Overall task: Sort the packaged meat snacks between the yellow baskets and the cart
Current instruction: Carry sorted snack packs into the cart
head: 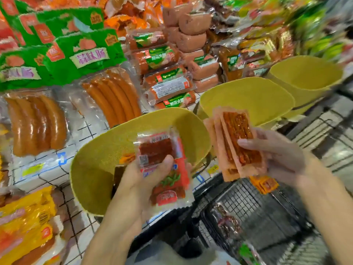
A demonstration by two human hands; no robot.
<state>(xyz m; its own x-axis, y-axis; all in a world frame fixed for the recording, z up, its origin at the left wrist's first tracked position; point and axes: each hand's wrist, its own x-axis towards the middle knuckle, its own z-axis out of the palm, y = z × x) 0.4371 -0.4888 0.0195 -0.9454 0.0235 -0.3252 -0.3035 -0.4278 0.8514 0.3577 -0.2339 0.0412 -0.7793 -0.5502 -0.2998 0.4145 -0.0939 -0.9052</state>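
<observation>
Green-topped clear packs of orange sausages (pixel 57 60) lie piled across the far left of the display surface. The nearest round yellow plastic basket (pixel 91 178) sits at the near edge of the surface. Over it, the left hand (pixel 137 180) grips a stack of clear red-printed packets of dark meat strips (pixel 164 163), with the thumb pressed on top and the fingers curled beneath. Just right of it, the right hand (pixel 277 155) pinches a fan of orange-pink packets of reddish meat strips (pixel 238 142), held upright between the nearest basket and a second yellow basket (pixel 248 96). A third yellow basket (pixel 305 73) stands further along the same edge, to the right. Below the hands is the black wire cart (pixel 254 203). It holds a small orange packet (pixel 264 183) and a dark packet (pixel 227 220).
</observation>
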